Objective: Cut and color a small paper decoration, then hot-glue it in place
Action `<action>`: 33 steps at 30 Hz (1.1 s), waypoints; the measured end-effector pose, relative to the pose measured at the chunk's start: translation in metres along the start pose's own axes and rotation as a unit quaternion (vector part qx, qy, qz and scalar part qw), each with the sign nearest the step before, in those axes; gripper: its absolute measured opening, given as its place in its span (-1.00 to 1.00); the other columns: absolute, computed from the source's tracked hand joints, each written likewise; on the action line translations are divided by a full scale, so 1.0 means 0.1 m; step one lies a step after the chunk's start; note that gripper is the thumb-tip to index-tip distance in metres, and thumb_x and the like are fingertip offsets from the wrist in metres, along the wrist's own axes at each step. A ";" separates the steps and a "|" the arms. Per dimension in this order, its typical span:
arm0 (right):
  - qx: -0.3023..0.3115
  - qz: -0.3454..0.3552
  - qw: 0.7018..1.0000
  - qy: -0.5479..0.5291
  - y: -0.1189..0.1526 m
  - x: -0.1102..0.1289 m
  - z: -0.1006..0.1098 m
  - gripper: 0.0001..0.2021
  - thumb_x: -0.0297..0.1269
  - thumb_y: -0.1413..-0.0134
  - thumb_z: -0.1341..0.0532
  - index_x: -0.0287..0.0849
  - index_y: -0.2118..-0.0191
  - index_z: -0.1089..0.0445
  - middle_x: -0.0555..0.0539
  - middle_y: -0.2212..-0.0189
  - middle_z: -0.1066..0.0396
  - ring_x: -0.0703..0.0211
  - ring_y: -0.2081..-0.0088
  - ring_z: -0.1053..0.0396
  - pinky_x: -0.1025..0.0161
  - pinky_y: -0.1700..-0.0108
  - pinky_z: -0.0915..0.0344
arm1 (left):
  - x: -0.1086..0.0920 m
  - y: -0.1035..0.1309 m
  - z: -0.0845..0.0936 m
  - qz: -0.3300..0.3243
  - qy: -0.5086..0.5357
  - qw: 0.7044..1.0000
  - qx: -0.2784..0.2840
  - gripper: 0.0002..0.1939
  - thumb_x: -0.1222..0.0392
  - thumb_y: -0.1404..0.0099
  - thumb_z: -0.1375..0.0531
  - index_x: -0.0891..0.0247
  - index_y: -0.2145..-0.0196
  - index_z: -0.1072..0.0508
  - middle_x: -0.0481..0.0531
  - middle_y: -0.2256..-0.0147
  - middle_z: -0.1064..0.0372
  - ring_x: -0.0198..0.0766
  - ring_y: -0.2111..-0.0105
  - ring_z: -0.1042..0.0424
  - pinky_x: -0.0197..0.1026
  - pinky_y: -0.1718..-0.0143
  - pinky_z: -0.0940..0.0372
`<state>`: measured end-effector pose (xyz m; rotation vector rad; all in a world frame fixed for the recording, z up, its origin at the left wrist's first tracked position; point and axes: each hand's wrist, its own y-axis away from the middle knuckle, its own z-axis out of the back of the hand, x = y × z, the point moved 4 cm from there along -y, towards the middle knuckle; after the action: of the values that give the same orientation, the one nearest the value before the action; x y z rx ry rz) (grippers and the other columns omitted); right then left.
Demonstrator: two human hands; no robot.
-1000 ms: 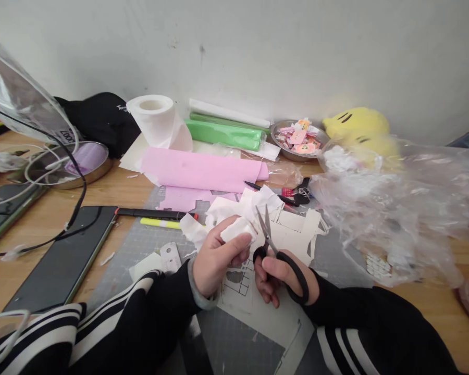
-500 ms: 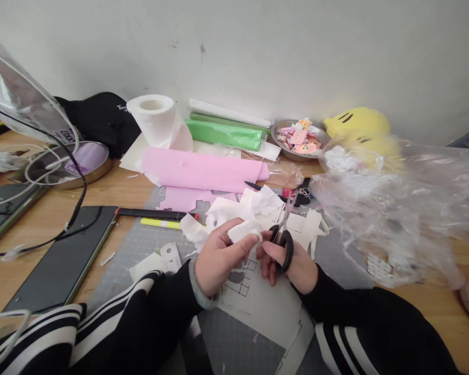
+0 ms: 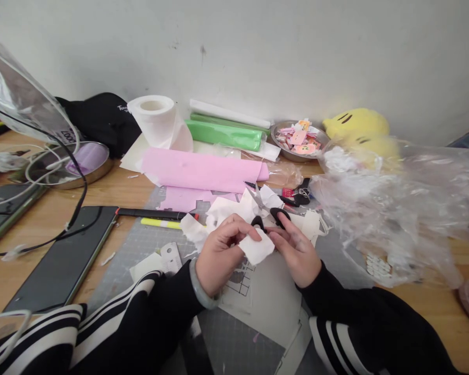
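My left hand [image 3: 222, 255] is closed, pinching a small torn piece of white paper [image 3: 257, 249] between thumb and fingers. Black-handled scissors [image 3: 279, 214] are in my right hand [image 3: 303, 258], with a finger at one loop. Their blades point away and to the left, parted, above a heap of crumpled white scraps [image 3: 226, 209]. The right fingertips come close to the paper's right edge; whether they touch it I cannot tell. Beneath both hands lies a pale sheet with black drawn lines [image 3: 269, 307] on the grey cutting mat [image 3: 121, 276].
A white roll [image 3: 156, 125], a pink roll [image 3: 203, 169] and green packs [image 3: 226, 135] lie at the back. A metal bowl of stickers [image 3: 300, 140] stands near a yellow plush toy [image 3: 355, 125]. Clear plastic bags [image 3: 398, 208] spread at right. A phone [image 3: 62, 260] and cables lie left.
The scissors have swung left, their blades now pointing away to the left. The white paper has dropped slightly toward me and tilted down. My right hand has turned, its fingers now reaching forward.
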<state>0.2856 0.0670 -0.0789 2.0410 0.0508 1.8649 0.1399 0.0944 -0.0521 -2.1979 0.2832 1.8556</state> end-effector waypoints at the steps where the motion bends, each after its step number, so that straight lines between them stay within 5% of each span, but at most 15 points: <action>1: -0.004 0.029 0.999 0.012 0.01 0.01 0.01 -0.33 -0.05 0.21 -0.29 -0.17 -0.07 -0.16 -0.21 0.11 -0.34 0.03 0.08 -0.35 0.13 0.18 -0.39 | 0.00 0.00 0.00 -0.003 0.006 1.000 -0.003 -0.92 0.38 -0.04 -0.21 0.25 0.51 -0.48 -0.05 0.47 -0.18 -0.37 0.48 -0.17 -0.32 0.46 -0.09; 5: -0.026 0.170 0.981 0.094 0.05 0.15 0.06 -0.74 -0.07 0.04 -0.22 -0.18 0.34 -0.40 -0.20 0.00 -0.29 0.08 0.09 -0.35 0.25 0.25 -0.38 | -0.01 0.00 0.02 -0.010 0.007 1.000 -0.016 -0.86 0.39 -0.05 -0.22 0.20 0.49 -0.54 -0.04 0.46 -0.18 -0.36 0.46 -0.18 -0.32 0.45 -0.09; 7: 0.008 0.130 0.985 0.111 0.06 0.15 0.04 -0.71 -0.05 0.01 -0.19 -0.20 0.49 -0.37 -0.12 0.35 -0.43 0.23 0.41 -0.38 0.32 0.47 -0.31 | -0.03 0.00 0.02 -0.011 0.001 1.000 -0.017 -0.83 0.41 -0.05 -0.21 0.19 0.49 -0.56 -0.04 0.46 -0.17 -0.37 0.47 -0.18 -0.32 0.45 -0.09; 10: 0.094 0.009 0.992 0.085 0.10 0.11 -0.03 -0.66 0.01 0.05 -0.20 -0.21 0.53 -0.34 0.07 0.75 -0.23 0.38 0.71 -0.12 0.38 0.65 -0.12 | -0.04 0.00 0.01 -0.003 0.001 1.000 -0.008 -0.84 0.40 -0.04 -0.22 0.20 0.48 -0.57 -0.03 0.45 -0.19 -0.37 0.46 -0.20 -0.32 0.45 -0.11; 13: 0.095 -0.006 0.994 0.050 0.13 0.14 -0.07 -0.65 0.02 0.11 -0.24 -0.22 0.51 -0.33 0.10 0.73 -0.21 0.41 0.69 -0.11 0.41 0.65 -0.08 | -0.01 -0.01 0.03 0.015 0.006 1.000 -0.022 -0.90 0.33 -0.05 -0.24 0.22 0.45 -0.55 -0.03 0.43 -0.24 -0.37 0.47 -0.22 -0.32 0.48 -0.11; 20: 0.051 0.004 0.997 0.058 0.12 0.13 -0.05 -0.66 0.03 0.10 -0.24 -0.21 0.48 -0.33 0.08 0.66 -0.26 0.41 0.66 -0.11 0.40 0.65 -0.06 | 0.11 -0.05 0.17 0.058 0.112 0.976 -0.180 -0.77 0.09 -0.11 -0.21 0.23 0.28 -0.39 -0.14 0.50 -0.19 -0.44 0.55 -0.17 -0.35 0.48 -0.13; 24: 0.041 0.011 0.996 0.077 0.10 0.12 -0.04 -0.69 -0.03 0.08 -0.23 -0.22 0.45 -0.34 0.06 0.62 -0.29 0.42 0.66 -0.11 0.40 0.65 -0.07 | 0.11 -0.05 0.06 0.097 0.124 0.983 -0.095 -0.63 -0.09 -0.17 -0.10 0.28 0.25 -0.35 -0.05 0.39 -0.27 -0.37 0.47 -0.25 -0.28 0.40 -0.19; 28: 0.045 0.027 0.994 0.092 0.10 0.14 -0.04 -0.76 -0.13 0.06 -0.22 -0.23 0.35 -0.39 0.07 0.61 -0.28 0.42 0.65 -0.12 0.40 0.63 -0.10 | 0.12 -0.01 -0.05 0.142 -0.010 0.989 0.028 -0.68 0.04 -0.06 -0.23 0.30 0.28 -0.36 -0.08 0.46 -0.22 -0.38 0.47 -0.19 -0.32 0.48 -0.10; 33: 0.038 0.052 0.989 0.130 0.10 0.14 -0.04 -0.75 -0.15 0.07 -0.21 -0.23 0.31 -0.39 0.06 0.61 -0.29 0.38 0.63 -0.13 0.37 0.60 -0.14 | 0.16 -0.01 -0.06 0.157 -0.025 0.986 0.049 -0.70 0.06 -0.05 -0.23 0.27 0.32 -0.29 -0.13 0.50 -0.16 -0.41 0.54 -0.10 -0.33 0.55 -0.01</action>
<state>0.2808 0.0625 -0.0627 1.8672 0.0875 2.2163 0.1486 0.0933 -0.0664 -2.1352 0.7341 1.9993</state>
